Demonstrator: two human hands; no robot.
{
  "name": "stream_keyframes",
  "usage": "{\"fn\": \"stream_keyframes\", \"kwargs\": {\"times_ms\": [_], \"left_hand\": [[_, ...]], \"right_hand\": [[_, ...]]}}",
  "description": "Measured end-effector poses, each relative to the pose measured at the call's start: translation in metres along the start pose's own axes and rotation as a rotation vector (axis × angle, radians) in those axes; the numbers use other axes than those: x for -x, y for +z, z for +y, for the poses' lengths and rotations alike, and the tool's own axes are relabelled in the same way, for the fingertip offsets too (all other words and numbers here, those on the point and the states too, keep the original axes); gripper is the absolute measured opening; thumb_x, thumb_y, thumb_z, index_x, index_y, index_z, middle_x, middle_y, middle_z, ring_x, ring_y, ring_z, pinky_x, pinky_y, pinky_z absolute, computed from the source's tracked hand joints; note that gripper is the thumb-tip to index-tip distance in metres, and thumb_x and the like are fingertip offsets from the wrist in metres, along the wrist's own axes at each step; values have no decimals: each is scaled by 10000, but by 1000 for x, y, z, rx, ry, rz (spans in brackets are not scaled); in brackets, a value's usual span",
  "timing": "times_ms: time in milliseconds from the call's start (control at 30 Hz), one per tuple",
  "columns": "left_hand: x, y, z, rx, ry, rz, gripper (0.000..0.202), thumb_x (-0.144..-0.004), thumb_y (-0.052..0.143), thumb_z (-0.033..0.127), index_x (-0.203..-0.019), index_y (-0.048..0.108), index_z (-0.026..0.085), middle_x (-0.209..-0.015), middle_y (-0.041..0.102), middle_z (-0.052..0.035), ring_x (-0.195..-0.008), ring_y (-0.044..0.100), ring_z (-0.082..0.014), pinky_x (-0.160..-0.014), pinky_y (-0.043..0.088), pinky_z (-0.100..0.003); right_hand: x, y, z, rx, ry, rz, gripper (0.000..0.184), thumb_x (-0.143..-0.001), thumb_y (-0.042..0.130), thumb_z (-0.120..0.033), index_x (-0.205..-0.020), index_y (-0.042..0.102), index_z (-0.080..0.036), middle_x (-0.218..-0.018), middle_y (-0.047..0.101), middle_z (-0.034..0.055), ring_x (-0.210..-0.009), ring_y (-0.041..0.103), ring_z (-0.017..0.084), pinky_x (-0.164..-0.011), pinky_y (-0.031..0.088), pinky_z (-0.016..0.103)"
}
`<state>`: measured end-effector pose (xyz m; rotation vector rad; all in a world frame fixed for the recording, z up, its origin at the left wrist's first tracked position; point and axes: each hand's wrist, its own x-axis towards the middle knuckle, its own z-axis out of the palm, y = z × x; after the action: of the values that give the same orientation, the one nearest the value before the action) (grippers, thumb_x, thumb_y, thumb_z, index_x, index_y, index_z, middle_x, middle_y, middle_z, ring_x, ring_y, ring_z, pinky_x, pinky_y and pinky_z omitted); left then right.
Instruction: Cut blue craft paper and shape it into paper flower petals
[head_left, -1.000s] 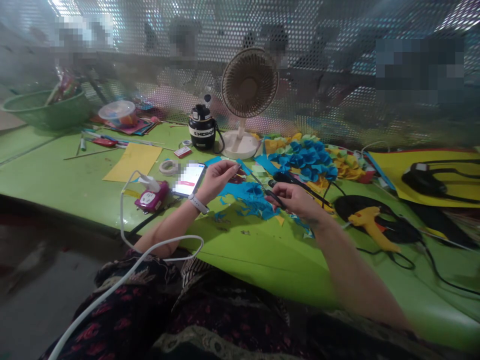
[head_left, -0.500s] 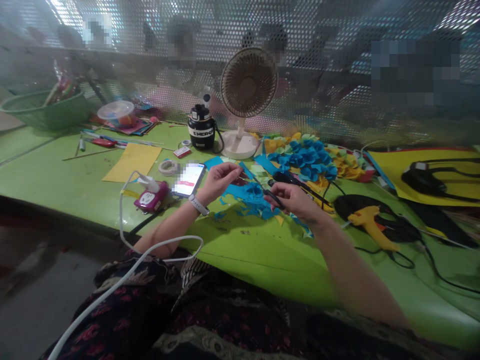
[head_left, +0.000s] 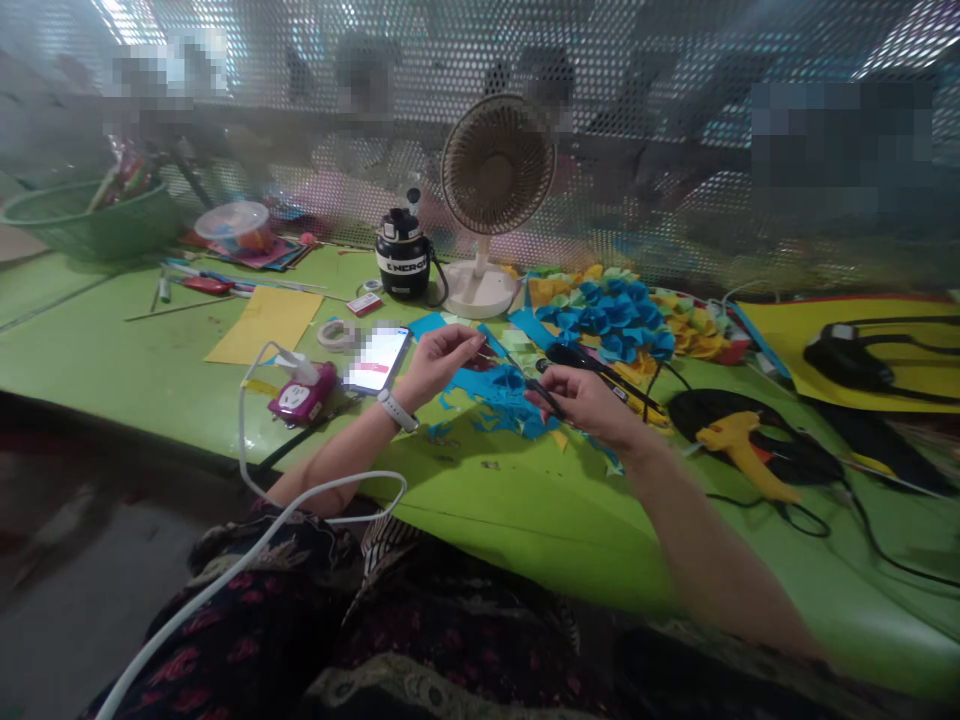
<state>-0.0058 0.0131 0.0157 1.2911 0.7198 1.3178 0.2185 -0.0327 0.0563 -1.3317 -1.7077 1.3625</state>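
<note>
My left hand [head_left: 444, 362], with a pale watch on its wrist, is closed in a pinch on a small blue paper strip [head_left: 493, 341]. My right hand [head_left: 581, 400] is closed round dark-handled scissors [head_left: 541, 393], their tip towards the left fingers. Below and between both hands lies a heap of blue paper scraps [head_left: 517, 412]. Folded blue paper pieces [head_left: 619, 318] are piled behind my right hand, with yellow and pale green ones around them. A phone [head_left: 379, 358] with a lit screen lies beside my left wrist.
A fan [head_left: 499, 180] and a black bottle [head_left: 403, 270] stand at the back. On the right lies a yellow glue gun [head_left: 742, 450]; a purple power socket [head_left: 301, 398] with a white cable [head_left: 244, 640] is at left. A tape roll [head_left: 336, 335] adjoins yellow paper [head_left: 266, 325].
The scissors and my right fingers have shifted very slightly. My left hand keeps its pinch in nearly the same place.
</note>
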Motion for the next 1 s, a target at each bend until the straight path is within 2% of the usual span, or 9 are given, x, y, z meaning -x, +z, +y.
{"fn": "stream_keyframes", "kwargs": {"times_ms": [367, 733, 1000], "left_hand": [[1, 1, 3, 23, 0, -4, 443, -697, 829, 556, -803, 679, 153, -701, 734, -32, -649, 733, -160, -662, 614, -273], [3, 5, 5, 63, -7, -24, 427, -694, 841, 537, -795, 684, 153, -688, 731, -29, -652, 737, -163, -653, 616, -271], [3, 4, 5, 42, -19, -12, 444, -689, 839, 552, -798, 674, 154, -683, 726, -30, -657, 737, -168, -657, 614, -278]], "right_hand": [[-2, 2, 4, -17, 5, -10, 594, -543, 838, -684, -684, 515, -205, -540, 604, -7, -490, 517, 112, -447, 292, 239], [-2, 3, 4, -30, 4, -1, 585, -538, 849, -660, -687, 513, -205, -534, 602, -22, -471, 485, 93, -450, 279, 239], [-2, 4, 2, -21, 8, -18, 582, -554, 840, -664, -691, 501, -210, -540, 608, -13, -491, 513, 108, -454, 296, 239]]}}
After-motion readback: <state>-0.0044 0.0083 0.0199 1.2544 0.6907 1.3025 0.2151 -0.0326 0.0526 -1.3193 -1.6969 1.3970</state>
